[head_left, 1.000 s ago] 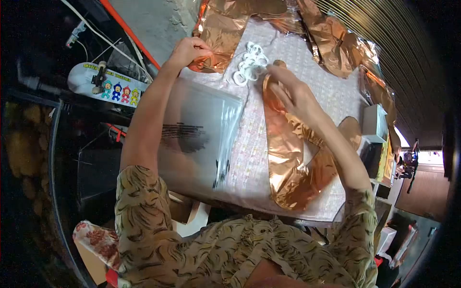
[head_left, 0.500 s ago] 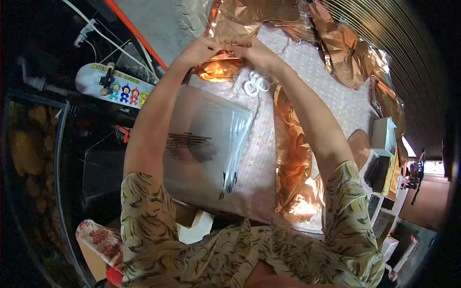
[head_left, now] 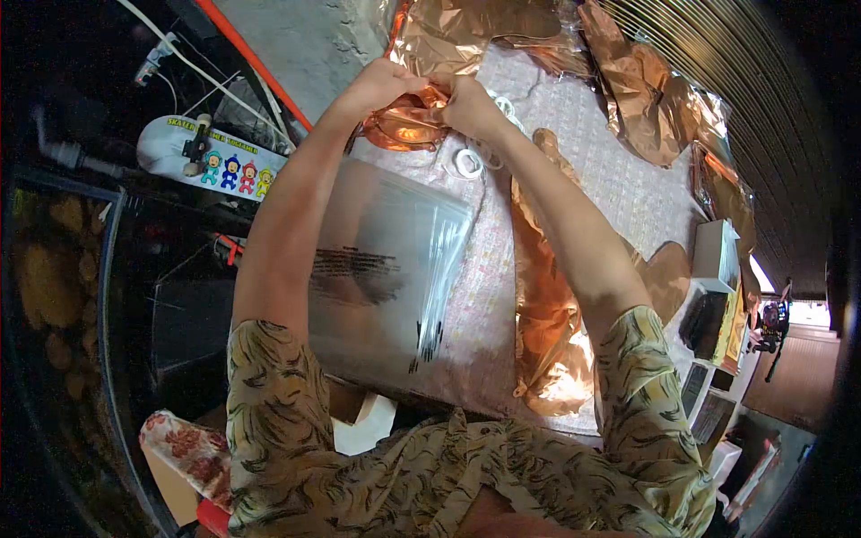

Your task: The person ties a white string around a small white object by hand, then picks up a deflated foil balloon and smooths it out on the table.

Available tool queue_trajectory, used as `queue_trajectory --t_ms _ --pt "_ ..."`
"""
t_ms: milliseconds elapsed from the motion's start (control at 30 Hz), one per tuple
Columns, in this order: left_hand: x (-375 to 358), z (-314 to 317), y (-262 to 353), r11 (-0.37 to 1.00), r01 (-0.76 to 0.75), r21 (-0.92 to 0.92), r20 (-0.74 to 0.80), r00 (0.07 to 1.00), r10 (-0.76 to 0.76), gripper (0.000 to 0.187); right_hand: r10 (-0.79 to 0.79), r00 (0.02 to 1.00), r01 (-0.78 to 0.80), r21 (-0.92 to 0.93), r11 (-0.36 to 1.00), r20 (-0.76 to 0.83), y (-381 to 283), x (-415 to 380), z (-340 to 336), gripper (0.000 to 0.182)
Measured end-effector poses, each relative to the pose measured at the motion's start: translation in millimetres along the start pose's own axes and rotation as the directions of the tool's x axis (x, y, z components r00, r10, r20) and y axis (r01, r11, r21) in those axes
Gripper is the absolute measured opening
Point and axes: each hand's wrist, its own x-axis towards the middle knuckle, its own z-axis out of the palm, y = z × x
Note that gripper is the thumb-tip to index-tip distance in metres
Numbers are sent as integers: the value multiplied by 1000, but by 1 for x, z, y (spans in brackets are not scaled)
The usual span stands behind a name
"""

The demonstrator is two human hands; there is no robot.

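Both hands are at the far end of the cloth-covered table, close together. My left hand (head_left: 390,82) pinches a crumpled, shiny copper-coloured foil balloon (head_left: 404,128) at its upper edge. Beside it, my right hand (head_left: 468,106) is closed on the same foil, its fingertips partly hidden. The balloon looks flat and folded, and hangs just below the hands. White ribbon coils (head_left: 468,163) lie below and beside my right hand. Nearer to me is a stack of clear plastic bags (head_left: 377,224) with black print. Another flat copper foil balloon (head_left: 545,305) lies along my right forearm.
More copper foil pieces (head_left: 641,108) cover the far and right edges of the patterned cloth (head_left: 592,143). A white box (head_left: 715,251) stands at the right edge. At left are a skateboard (head_left: 188,152), cables and an orange pipe (head_left: 256,58).
My right hand has turned and shifted slightly down around the foil. My left hand has moved a little up. The foil between them has changed its folds.
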Motion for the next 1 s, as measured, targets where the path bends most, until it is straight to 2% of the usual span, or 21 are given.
queue_trajectory --t_ms 67,100,167,200,267,300,367,400,467,500,533,567,600,667,800,867,900,967,1000 --pt "-1 1 -8 987 -78 -139 -47 996 72 25 83 996 -85 -80 993 -25 2 2 -2 37" --pt "-2 1 -12 988 -77 -137 -45 996 72 25 84 996 -86 -78 993 -28 3 2 -3 37" --pt "-9 -1 -19 953 -301 1 -274 917 290 26 197 978 -191 82 978 -74 7 2 -3 24" --pt "-10 -4 -28 953 -303 4 -272 917 292 26 196 978 -189 84 978 -78 9 4 -3 24" --pt "-16 -8 -50 938 -200 284 -485 814 321 27 139 982 -127 101 987 -127 14 6 0 17" --pt "-20 -10 -56 937 -200 286 -482 815 321 27 140 982 -128 103 986 -129 17 8 1 17" --pt "-29 -11 -65 974 -121 192 -406 894 191 26 191 966 -157 191 969 -172 21 11 5 15" --pt "-38 -9 -59 974 -119 193 -407 894 189 26 191 967 -157 193 969 -170 19 13 6 15" --pt "-52 -5 -44 978 -209 -28 -220 955 198 24 329 932 -262 346 901 -152 16 16 5 15" --pt "-54 -4 -40 978 -207 -29 -217 956 196 24 332 931 -265 346 900 -152 8 15 2 15" --pt "-56 -3 -36 916 -372 151 -169 903 395 24 392 908 -298 429 853 -148 0 12 -1 16" --pt "-58 -4 -38 794 -518 317 -87 818 569 25 448 884 -326 508 797 -135 -2 11 -1 16" --pt "-55 -4 -41 796 -515 318 -91 819 566 25 447 885 -328 508 797 -131 4 13 1 16" --pt "-47 -3 -41 886 -396 243 -47 907 418 25 421 901 -294 573 765 -100 13 19 0 16" --pt "-35 -3 -44 922 -360 142 -11 931 365 25 405 911 -332 448 830 -76 21 18 -6 16" --pt "-29 -3 -44 930 -324 172 -86 936 342 23 393 913 -264 572 776 -111 17 18 -5 18" --pt "-29 -6 -43 930 -325 173 -87 935 343 23 391 914 -263 572 777 -111 16 20 -7 18" --pt "-28 -11 -41 985 -151 81 -22 988 153 23 407 913 -326 560 762 -21 13 18 -10 18" --pt "-27 -11 -39 985 -151 81 -19 988 152 23 409 912 -328 561 760 -22 11 16 -11 18"
